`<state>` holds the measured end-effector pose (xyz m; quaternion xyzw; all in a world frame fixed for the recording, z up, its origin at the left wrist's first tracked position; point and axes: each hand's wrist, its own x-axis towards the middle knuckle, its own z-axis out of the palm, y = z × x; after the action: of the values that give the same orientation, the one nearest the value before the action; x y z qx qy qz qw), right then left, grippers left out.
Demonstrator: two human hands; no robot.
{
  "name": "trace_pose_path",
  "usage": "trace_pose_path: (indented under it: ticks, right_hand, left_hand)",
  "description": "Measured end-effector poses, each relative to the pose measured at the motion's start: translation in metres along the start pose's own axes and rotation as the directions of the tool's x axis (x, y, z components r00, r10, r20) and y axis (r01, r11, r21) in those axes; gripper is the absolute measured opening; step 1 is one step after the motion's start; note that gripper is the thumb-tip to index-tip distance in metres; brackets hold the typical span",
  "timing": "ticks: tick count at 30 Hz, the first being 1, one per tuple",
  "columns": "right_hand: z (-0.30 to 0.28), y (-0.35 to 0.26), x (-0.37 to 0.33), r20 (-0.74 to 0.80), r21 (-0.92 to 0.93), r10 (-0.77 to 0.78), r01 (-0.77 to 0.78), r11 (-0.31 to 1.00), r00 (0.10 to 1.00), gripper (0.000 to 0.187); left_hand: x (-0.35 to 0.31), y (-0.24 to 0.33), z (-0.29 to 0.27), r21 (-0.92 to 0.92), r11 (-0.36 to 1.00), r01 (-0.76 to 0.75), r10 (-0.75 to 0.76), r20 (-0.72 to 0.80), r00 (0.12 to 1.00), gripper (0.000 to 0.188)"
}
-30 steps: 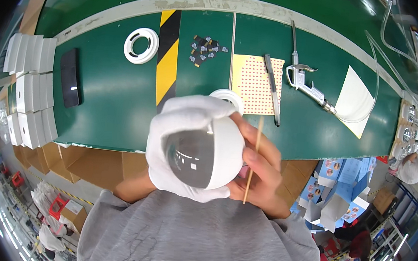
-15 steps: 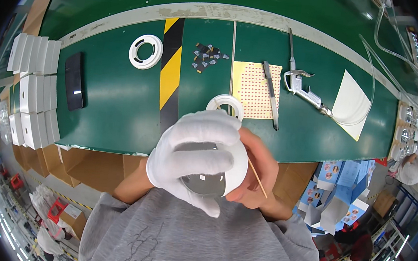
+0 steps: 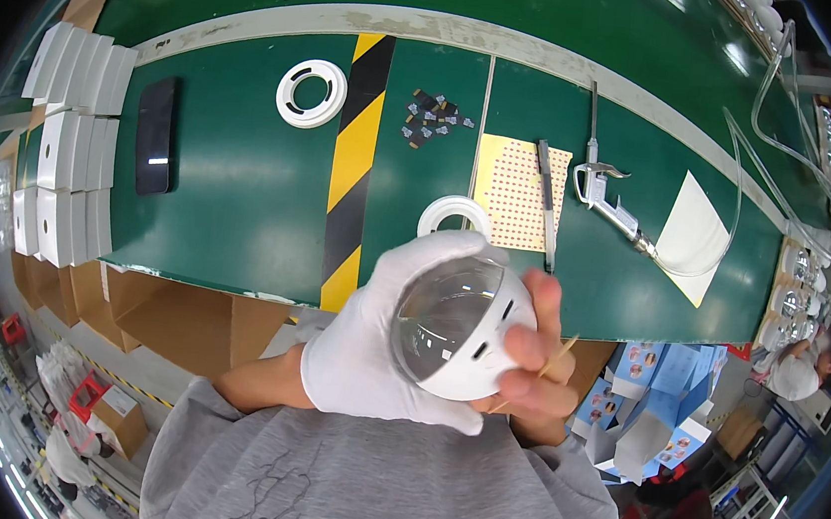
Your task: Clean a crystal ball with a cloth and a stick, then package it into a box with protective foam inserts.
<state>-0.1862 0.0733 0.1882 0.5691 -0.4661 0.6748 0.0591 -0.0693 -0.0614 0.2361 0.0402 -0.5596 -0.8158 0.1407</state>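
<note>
White and glossy, with two dark slots and a clear dome, a rounded housing [image 3: 473, 333] is cupped by the gloved left hand [image 3: 362, 349] and touched by the curled right hand [image 3: 535, 349], in which a thin stick [image 3: 558, 355] is pinched, at the near edge of a green bench [image 3: 241, 203] crossed by striped tape [image 3: 355, 159].

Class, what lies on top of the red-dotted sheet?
A dark pen lies along the right side of the sheet, and a white ring overlaps its lower left corner. What they cover cannot be seen.
</note>
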Motion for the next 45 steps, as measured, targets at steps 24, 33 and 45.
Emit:
trace_pose_path:
  ticks: [24,33,45]
  right_hand:
    - [-0.007,-0.039,0.028,0.352,0.558,0.909,-0.829,-0.013,0.223,0.079]
    - [0.007,-0.045,0.027,0.217,0.493,0.961,-0.869,0.041,0.169,0.093]
    - [0.019,-0.033,0.002,-0.154,0.361,0.848,-0.77,0.526,0.507,0.103]
  left_hand:
    - [0.019,0.018,-0.021,0.72,0.686,-0.106,0.075,0.074,0.994,0.081]
    - [0.026,0.017,-0.025,0.665,0.724,-0.182,0.072,0.189,0.979,0.049]
    - [0.03,-0.02,-0.02,0.345,0.893,-0.287,0.244,0.164,0.956,0.079]
